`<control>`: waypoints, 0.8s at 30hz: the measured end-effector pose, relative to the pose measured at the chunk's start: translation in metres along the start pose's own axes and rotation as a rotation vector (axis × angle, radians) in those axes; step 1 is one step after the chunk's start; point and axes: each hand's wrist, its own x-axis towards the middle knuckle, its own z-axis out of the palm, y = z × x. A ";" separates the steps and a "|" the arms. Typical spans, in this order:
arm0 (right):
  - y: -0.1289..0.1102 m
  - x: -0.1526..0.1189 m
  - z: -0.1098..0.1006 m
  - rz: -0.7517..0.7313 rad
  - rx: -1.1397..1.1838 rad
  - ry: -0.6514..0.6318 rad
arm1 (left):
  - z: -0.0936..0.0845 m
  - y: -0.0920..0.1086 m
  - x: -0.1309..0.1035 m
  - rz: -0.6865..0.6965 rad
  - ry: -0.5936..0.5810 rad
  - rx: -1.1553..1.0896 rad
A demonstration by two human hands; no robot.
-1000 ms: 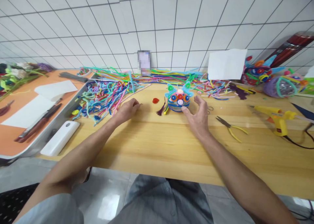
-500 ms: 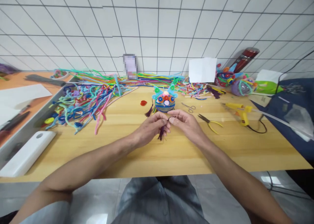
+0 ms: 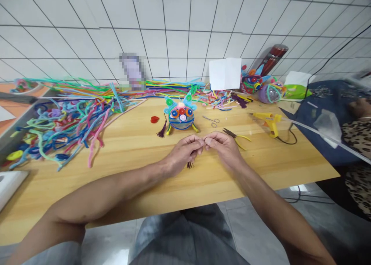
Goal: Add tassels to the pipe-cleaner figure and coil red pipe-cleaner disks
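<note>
The far wall (image 3: 176, 44) is clad in pale rectangular tiles with dark joints, and meets the far edge of a light wood worktop (image 3: 139, 180) with visible grain. An orange surface (image 3: 17, 108) adjoins the worktop at far left. Glossy grey floor tiles (image 3: 249, 230) show below the near edge and reflect bright patches of light. Dark cables (image 3: 301, 195) lie on the floor at near right. Lighting is even.

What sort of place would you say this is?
Probably a craft workshop or hobby workspace: the wooden table carries heaped colourful pipe cleaners, a yellow glue gun and a finished-looking animal figure with button-like eyes.
</note>
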 end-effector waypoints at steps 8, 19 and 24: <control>0.011 0.000 -0.006 0.019 0.017 -0.061 | -0.011 -0.011 0.003 -0.112 -0.007 -0.061; 0.003 -0.003 -0.001 -0.010 -0.156 -0.048 | -0.014 -0.019 0.005 -0.040 0.014 0.016; 0.010 -0.003 -0.002 0.043 -0.135 -0.006 | -0.013 -0.016 0.003 -0.034 0.002 -0.066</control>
